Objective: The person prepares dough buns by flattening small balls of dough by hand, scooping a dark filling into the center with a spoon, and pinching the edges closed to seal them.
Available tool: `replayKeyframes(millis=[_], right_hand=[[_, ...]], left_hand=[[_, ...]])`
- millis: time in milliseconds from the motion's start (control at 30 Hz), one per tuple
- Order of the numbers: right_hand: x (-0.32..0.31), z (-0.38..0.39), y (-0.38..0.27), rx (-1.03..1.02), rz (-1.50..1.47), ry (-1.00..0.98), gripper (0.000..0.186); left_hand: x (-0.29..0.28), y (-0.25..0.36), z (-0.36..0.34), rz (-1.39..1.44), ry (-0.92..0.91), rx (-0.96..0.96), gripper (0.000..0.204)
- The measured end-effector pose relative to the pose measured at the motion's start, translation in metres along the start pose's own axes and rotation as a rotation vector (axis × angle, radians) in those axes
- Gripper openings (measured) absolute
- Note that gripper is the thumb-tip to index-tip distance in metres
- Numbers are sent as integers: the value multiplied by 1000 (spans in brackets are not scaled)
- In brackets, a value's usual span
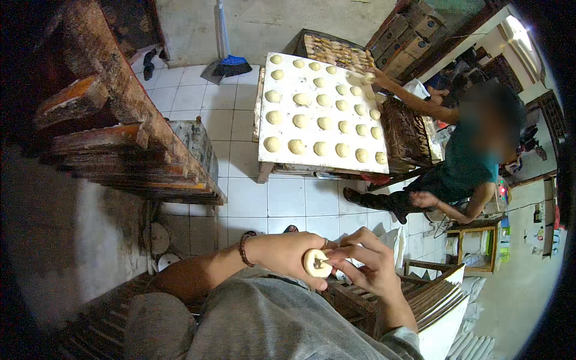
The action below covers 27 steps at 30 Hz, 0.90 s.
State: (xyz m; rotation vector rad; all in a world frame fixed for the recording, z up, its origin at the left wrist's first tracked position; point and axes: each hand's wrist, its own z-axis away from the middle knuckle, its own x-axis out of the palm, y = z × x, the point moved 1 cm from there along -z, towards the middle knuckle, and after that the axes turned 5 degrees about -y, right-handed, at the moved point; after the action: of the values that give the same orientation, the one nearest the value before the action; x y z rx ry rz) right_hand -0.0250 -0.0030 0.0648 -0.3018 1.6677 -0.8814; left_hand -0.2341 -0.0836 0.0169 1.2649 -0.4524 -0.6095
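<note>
White tiled floor [240,120]; left hand [282,252], right hand [369,264] pinching dough ring [316,263]; dough board [288,150] beyond.

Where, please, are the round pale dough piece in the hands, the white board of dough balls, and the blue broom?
Round pale dough piece [316,263], head view, its rim.
White board of dough balls [288,159], head view, bare front edge.
Blue broom [233,62], head view, its bristles.
</note>
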Motion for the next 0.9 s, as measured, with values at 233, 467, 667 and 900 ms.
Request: replayKeyframes(millis=[233, 467, 667, 900], right_hand=[[-7, 4, -6, -92, 40, -47, 31], [-8, -6, -14, 69, 4, -221, 47], [-16, -25, -18, -173, 80, -409, 38], [-11, -7, -1, -286, 72, -263, 28]], left_hand=[[7, -30, -8, 414, -54, 247, 54], [16, -44, -17, 217, -33, 297, 41], [19, -54, -20, 184, -246, 243, 40], [9, -39, -11, 461, -302, 301, 42]])
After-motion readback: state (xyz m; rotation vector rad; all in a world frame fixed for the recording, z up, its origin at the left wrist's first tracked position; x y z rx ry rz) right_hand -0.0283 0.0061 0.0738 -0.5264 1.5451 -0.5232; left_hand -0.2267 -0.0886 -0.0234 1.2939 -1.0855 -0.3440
